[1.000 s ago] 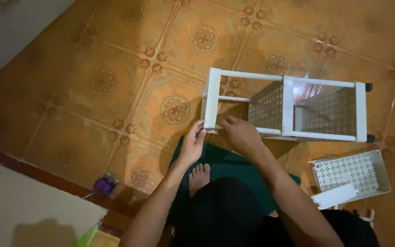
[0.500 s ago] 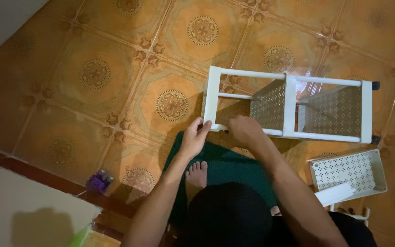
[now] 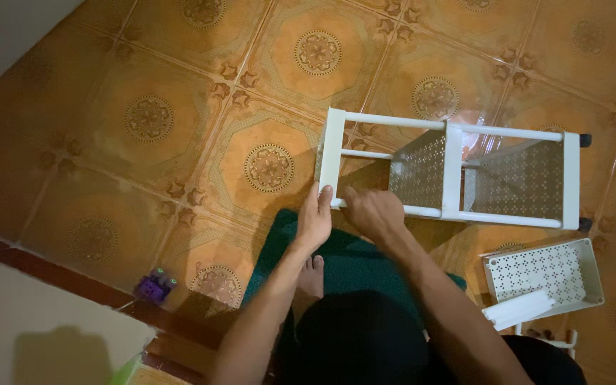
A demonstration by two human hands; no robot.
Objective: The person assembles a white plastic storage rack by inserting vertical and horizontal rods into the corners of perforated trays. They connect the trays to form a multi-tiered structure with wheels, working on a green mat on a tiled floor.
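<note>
On the patterned tile floor (image 3: 180,107) a white rack (image 3: 450,167) lies sideways. Left hand (image 3: 315,217) grips its near corner; right hand (image 3: 373,212) curls around the rail beside. A loose basket (image 3: 593,274) holds a white tube (image 3: 518,309).

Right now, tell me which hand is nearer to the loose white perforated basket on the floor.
Right. The right hand grips the white rack frame at its near corner, on the side toward the loose basket. The left hand touches the same corner from the far side.

left hand (image 3: 315,217) — thumb now up on rack (image 3: 450,167) corner | right hand (image 3: 373,212) — edged nearer
</note>
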